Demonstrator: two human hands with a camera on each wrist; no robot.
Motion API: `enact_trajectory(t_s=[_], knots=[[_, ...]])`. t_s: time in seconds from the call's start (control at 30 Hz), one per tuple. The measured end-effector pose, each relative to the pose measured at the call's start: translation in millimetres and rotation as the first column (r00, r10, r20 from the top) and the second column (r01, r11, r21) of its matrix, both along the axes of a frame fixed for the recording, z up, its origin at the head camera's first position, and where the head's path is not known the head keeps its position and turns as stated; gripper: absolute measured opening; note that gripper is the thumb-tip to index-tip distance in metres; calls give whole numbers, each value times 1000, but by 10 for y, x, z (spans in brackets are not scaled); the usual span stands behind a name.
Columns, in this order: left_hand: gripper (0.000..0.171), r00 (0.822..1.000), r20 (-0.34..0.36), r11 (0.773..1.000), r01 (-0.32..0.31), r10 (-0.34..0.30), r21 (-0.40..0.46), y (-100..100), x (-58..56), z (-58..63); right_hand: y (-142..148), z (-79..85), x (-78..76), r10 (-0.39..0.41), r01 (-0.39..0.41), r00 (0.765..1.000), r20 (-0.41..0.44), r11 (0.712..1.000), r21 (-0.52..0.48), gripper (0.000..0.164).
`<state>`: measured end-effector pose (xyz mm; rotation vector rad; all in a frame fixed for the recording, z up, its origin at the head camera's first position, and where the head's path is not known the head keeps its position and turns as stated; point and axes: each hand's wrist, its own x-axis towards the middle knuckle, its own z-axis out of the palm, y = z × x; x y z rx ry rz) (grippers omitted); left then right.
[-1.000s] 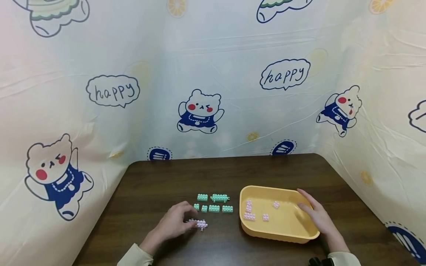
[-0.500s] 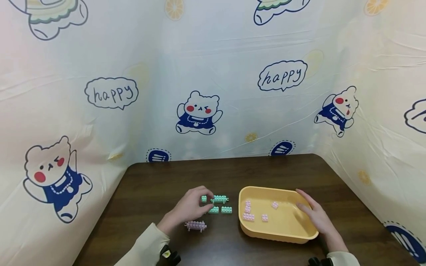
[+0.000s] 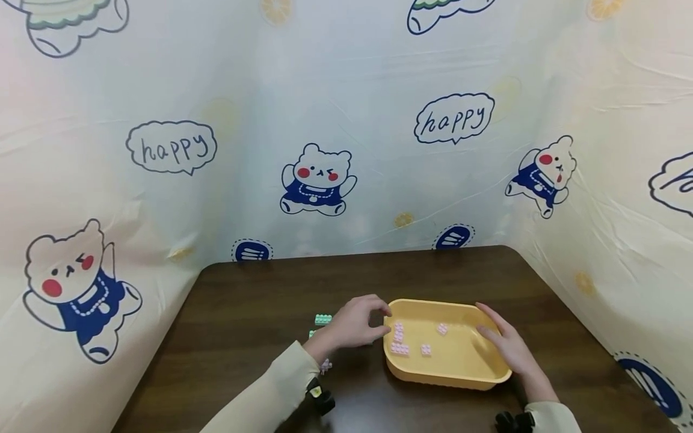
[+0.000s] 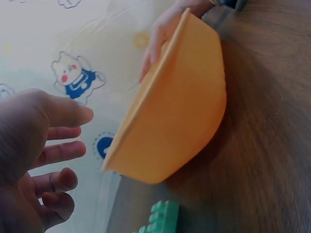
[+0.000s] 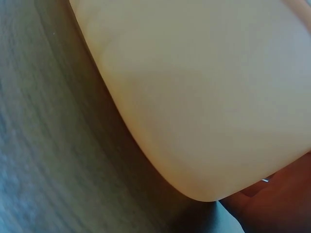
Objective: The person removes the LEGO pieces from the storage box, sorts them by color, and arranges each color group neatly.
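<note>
My left hand (image 3: 354,325) hovers at the left rim of a yellow plastic bin (image 3: 449,379). In the left wrist view its thumb and fingers are apart and bent, with nothing between them. My right hand (image 3: 514,349) grips the bin's right side, thumb over the rim on the inside. Inside the bin lie several pink toy bricks (image 3: 399,349), towards its left half. A green brick (image 3: 323,319) shows behind my left forearm; other green ones are mostly hidden by that hand. Part of a lilac brick piece (image 3: 325,365) peeks out beside the sleeve.
The dark wooden table (image 3: 243,300) ends at a patterned curtain (image 3: 379,150) behind it and at both sides. A black wrist strap (image 3: 320,397) sits on my left sleeve. The bin's wall (image 5: 204,107) fills most of the right wrist view.
My left hand has moved right, from the lilac piece over the green bricks to the bin's left rim. My right hand stays on the bin.
</note>
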<state>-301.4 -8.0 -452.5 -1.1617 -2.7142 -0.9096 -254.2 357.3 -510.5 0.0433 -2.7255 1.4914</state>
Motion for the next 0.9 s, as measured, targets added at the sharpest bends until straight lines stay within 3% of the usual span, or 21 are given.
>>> enact_trajectory(t_s=[0.23,0.43,0.53,0.9], knots=[[25,999,49,989,5,2,-145,260,-73,-16,3,4,-31,8,-8,999,-39,1000,1,56],[10,995,87,951,-16,45,-310,430,-81,-17,-2,-4,-20,2,-3,1000,-28,1000,-8,56],[14,992,96,929,-35,76,-369,471,-73,-38,-9,2,-23,2,-2,1000,-19,1000,-14,56],[25,982,125,891,-72,142,-448,558,10,-126,12,-19,-17,-3,3,1000,-10,1000,-31,56]])
